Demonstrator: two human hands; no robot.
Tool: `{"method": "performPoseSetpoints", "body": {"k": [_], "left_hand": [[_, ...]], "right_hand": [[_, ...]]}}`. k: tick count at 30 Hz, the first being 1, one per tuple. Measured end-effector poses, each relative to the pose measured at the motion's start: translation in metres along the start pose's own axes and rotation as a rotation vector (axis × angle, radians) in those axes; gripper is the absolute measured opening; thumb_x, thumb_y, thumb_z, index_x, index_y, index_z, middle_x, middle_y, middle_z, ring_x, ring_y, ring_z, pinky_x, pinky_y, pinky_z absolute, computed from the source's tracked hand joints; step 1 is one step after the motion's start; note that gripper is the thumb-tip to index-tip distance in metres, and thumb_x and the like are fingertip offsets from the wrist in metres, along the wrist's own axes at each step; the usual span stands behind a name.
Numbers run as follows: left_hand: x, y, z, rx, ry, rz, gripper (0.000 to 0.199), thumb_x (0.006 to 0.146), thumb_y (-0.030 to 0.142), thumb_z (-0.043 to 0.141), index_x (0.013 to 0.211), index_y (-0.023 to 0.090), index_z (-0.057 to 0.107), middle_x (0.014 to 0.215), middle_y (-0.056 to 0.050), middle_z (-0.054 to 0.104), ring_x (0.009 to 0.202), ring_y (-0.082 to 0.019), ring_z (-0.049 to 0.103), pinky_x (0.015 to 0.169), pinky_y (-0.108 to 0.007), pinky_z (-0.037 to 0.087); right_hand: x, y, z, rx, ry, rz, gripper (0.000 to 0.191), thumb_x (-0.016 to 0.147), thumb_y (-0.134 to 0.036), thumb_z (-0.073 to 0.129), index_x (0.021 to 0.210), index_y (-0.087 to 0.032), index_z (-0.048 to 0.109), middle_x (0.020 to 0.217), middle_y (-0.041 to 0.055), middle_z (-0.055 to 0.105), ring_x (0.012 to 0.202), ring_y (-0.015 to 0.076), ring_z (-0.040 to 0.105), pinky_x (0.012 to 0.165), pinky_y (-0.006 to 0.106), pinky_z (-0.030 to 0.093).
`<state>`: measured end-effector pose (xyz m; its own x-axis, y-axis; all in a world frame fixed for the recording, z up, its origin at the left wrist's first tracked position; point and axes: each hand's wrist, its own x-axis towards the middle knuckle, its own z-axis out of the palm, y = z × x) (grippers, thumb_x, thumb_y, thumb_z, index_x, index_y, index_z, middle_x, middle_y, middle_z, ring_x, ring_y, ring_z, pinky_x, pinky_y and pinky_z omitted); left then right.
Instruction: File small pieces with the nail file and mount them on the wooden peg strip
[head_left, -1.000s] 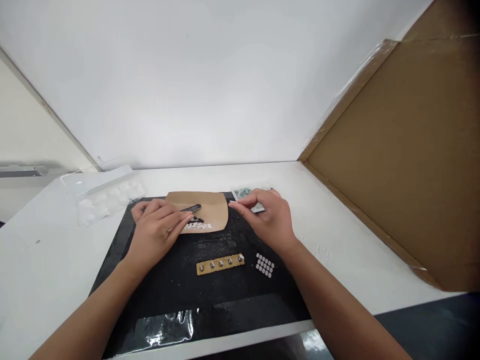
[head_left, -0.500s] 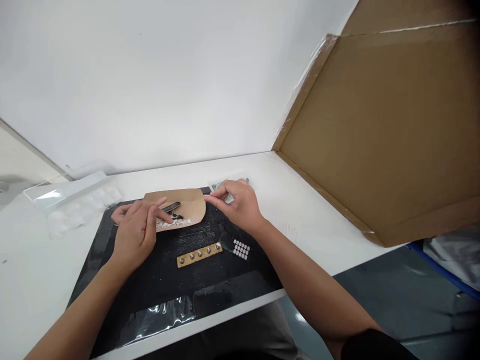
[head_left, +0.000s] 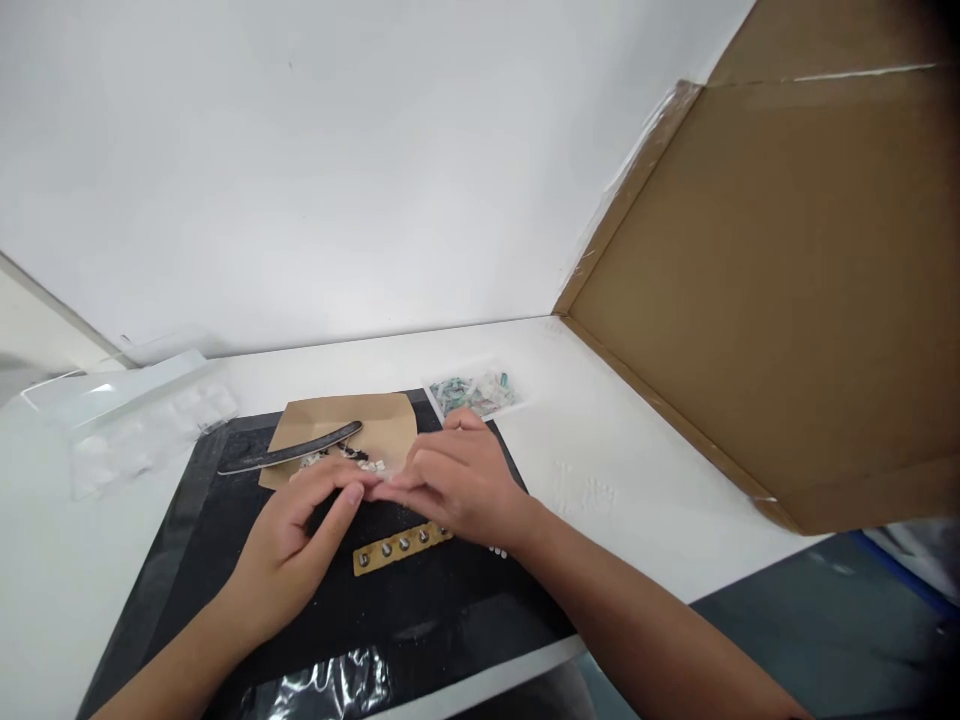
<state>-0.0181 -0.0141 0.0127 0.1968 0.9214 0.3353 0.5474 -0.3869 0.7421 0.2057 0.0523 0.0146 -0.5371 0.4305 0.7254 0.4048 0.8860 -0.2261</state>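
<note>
My left hand [head_left: 300, 530] and my right hand [head_left: 457, 480] meet fingertip to fingertip over the black mat [head_left: 420, 630]. Both are closed on something too small to make out. Behind them lies a brown paper sheet [head_left: 382, 420] bearing small white pieces [head_left: 373, 465] and a thin black bit. A dark curved file [head_left: 292, 453] rests across the sheet's left part. In front of my fingers is a gold strip [head_left: 396, 548] with several metal studs; my right hand hides its right end.
A white tray [head_left: 517, 400] of green and white packets stands behind my right hand. Clear plastic trays [head_left: 150, 420] lie at the left. A large cardboard panel [head_left: 765, 300] rises at the right, with a white wall behind.
My hands have come together in front of the paper, my left hand moving right and my right hand down. The file now lies uncovered, and my right hand mostly covers the sheet of white ovals.
</note>
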Motion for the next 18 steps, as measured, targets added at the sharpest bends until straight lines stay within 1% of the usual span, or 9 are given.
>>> {"method": "performPoseSetpoints", "body": {"k": [1, 3, 5, 7, 9, 11, 14, 18], "left_hand": [[-0.003, -0.002, 0.002, -0.021, 0.009, -0.015, 0.022, 0.104, 0.033, 0.056, 0.111, 0.027, 0.076, 0.114, -0.004, 0.075, 0.103, -0.021, 0.071, 0.094, -0.032, 0.055], [-0.006, -0.004, 0.005, -0.072, 0.060, -0.047, 0.019, 0.102, 0.033, 0.061, 0.107, 0.028, 0.078, 0.112, -0.003, 0.076, 0.101, -0.021, 0.072, 0.092, -0.031, 0.057], [-0.007, -0.003, 0.007, -0.125, 0.094, -0.085, 0.018, 0.100, 0.035, 0.064, 0.103, 0.029, 0.080, 0.107, -0.003, 0.078, 0.098, -0.022, 0.073, 0.091, -0.033, 0.059], [-0.006, 0.000, 0.008, -0.184, 0.102, -0.118, 0.018, 0.098, 0.037, 0.066, 0.100, 0.028, 0.082, 0.101, -0.004, 0.079, 0.097, -0.023, 0.074, 0.090, -0.036, 0.061], [-0.004, 0.004, 0.009, -0.248, 0.100, -0.152, 0.018, 0.097, 0.037, 0.068, 0.099, 0.028, 0.083, 0.098, -0.005, 0.079, 0.095, -0.024, 0.073, 0.086, -0.036, 0.061], [-0.002, 0.006, 0.010, -0.304, 0.096, -0.188, 0.019, 0.097, 0.037, 0.067, 0.095, 0.028, 0.083, 0.090, -0.004, 0.077, 0.087, -0.022, 0.071, 0.080, -0.034, 0.061], [-0.003, 0.006, 0.012, -0.362, 0.095, -0.258, 0.020, 0.096, 0.039, 0.068, 0.091, 0.027, 0.084, 0.081, -0.004, 0.072, 0.078, -0.020, 0.066, 0.070, -0.031, 0.057], [-0.006, 0.005, 0.015, -0.447, 0.071, -0.336, 0.019, 0.091, 0.042, 0.074, 0.091, 0.026, 0.084, 0.082, -0.004, 0.071, 0.073, -0.018, 0.063, 0.066, -0.028, 0.053]], "right_hand": [[0.000, -0.003, 0.001, -0.025, -0.005, -0.025, 0.035, 0.101, -0.039, 0.069, 0.072, -0.022, 0.059, 0.070, -0.0072, 0.071, 0.060, 0.0079, 0.060, 0.073, 0.033, 0.034], [0.001, -0.009, 0.000, -0.082, -0.020, -0.062, 0.042, 0.101, -0.038, 0.068, 0.067, -0.021, 0.053, 0.067, -0.0076, 0.067, 0.059, 0.0075, 0.057, 0.071, 0.033, 0.034], [0.002, -0.013, -0.001, -0.129, -0.047, -0.073, 0.043, 0.103, -0.036, 0.066, 0.065, -0.021, 0.052, 0.064, -0.0078, 0.063, 0.057, 0.0079, 0.054, 0.070, 0.034, 0.034], [0.002, -0.015, -0.002, -0.138, -0.055, -0.078, 0.041, 0.103, -0.035, 0.066, 0.067, -0.022, 0.053, 0.063, -0.0075, 0.063, 0.058, 0.0085, 0.054, 0.068, 0.034, 0.034], [0.001, -0.015, -0.001, -0.113, -0.035, -0.096, 0.036, 0.101, -0.032, 0.069, 0.070, -0.022, 0.054, 0.066, -0.0071, 0.066, 0.059, 0.0089, 0.056, 0.068, 0.035, 0.034], [-0.001, -0.015, 0.000, -0.079, -0.018, -0.120, 0.031, 0.098, -0.029, 0.073, 0.073, -0.022, 0.056, 0.069, -0.0070, 0.068, 0.059, 0.0090, 0.057, 0.067, 0.035, 0.034], [-0.003, -0.015, 0.002, -0.043, -0.023, -0.141, 0.029, 0.096, -0.027, 0.076, 0.075, -0.022, 0.057, 0.067, -0.0071, 0.067, 0.057, 0.0090, 0.055, 0.068, 0.035, 0.037], [-0.005, -0.016, 0.003, -0.004, -0.029, -0.137, 0.026, 0.096, -0.028, 0.076, 0.076, -0.023, 0.060, 0.068, -0.0069, 0.068, 0.057, 0.0092, 0.056, 0.074, 0.034, 0.043]]}}
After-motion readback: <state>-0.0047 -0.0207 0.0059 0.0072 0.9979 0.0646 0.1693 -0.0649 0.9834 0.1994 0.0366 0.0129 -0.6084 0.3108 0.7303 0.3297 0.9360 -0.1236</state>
